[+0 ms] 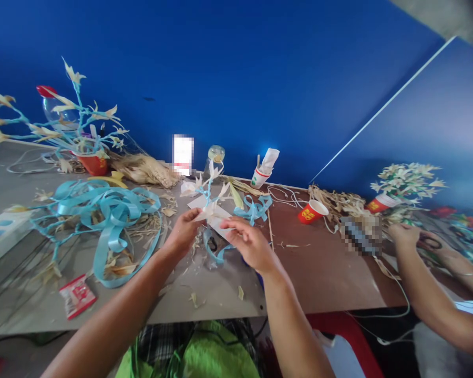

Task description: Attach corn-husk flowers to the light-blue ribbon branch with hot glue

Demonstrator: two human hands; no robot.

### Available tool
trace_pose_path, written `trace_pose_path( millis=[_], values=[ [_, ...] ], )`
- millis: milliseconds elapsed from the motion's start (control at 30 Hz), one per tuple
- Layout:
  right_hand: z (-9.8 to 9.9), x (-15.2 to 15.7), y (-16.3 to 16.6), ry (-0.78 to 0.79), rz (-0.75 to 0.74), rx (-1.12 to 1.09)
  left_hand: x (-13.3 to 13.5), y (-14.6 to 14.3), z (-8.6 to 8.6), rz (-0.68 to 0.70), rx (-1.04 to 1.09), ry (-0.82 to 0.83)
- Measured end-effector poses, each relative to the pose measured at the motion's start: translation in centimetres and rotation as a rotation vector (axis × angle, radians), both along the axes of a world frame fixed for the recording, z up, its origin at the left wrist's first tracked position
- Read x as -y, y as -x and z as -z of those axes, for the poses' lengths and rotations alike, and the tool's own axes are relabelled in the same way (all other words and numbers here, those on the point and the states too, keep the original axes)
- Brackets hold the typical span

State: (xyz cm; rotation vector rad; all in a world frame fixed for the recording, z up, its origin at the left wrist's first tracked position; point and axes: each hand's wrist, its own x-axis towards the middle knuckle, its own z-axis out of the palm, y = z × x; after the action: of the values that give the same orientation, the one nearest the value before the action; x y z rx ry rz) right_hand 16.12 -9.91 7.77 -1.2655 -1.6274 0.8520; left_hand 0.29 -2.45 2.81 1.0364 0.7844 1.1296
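My left hand [187, 228] is closed, its thumb and fingertips pinching a branch of pale dried-husk flowers [213, 209] whose stems are wrapped in light blue ribbon. Close by on the right is my right hand [252, 244], fingers stretched out and slightly apart, their tips beside the lowest flower. Whether those tips touch a petal I cannot tell. Below both hands a strip of light blue ribbon [219, 256] hangs near a dark round thing [212, 243]. A white sheet [220, 223] lies behind the flowers.
To the left are a heap of blue ribbon [114, 210], a red packet [78, 296] and a potted flower branch [92, 164]. A red paper cup [312, 211] and a white cup [259, 178] stand further right. Another person's hands [405, 236] work at the far right.
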Motion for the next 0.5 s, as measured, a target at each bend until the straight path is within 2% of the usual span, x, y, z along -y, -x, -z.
trace_pose_path(
  millis=[100, 200, 333, 400, 500],
  values=[
    [-0.2, -0.3, -2.0, 0.122, 0.113, -0.261, -0.3, -0.1, 0.2, 0.038, 0.068, -0.006],
    [0.4, -1.3, -2.1, 0.188, 0.149, -0.385, -0.2, -0.2, -0.1, 0.037, 0.078, -0.005],
    [1.3, -2.9, -0.6, 0.282, 0.132, -0.462, 0.3, -0.1, -0.7, -0.006, -0.055, -0.044],
    [1.6, -3.7, -0.1, 0.329, 0.107, -0.591, 0.5, 0.0, -0.7, 0.026, -0.102, -0.066],
    [1.8, -4.5, 0.1, 0.457, -0.009, -0.755, 0.7, 0.0, -0.5, 0.101, -0.095, -0.048]
  ],
)
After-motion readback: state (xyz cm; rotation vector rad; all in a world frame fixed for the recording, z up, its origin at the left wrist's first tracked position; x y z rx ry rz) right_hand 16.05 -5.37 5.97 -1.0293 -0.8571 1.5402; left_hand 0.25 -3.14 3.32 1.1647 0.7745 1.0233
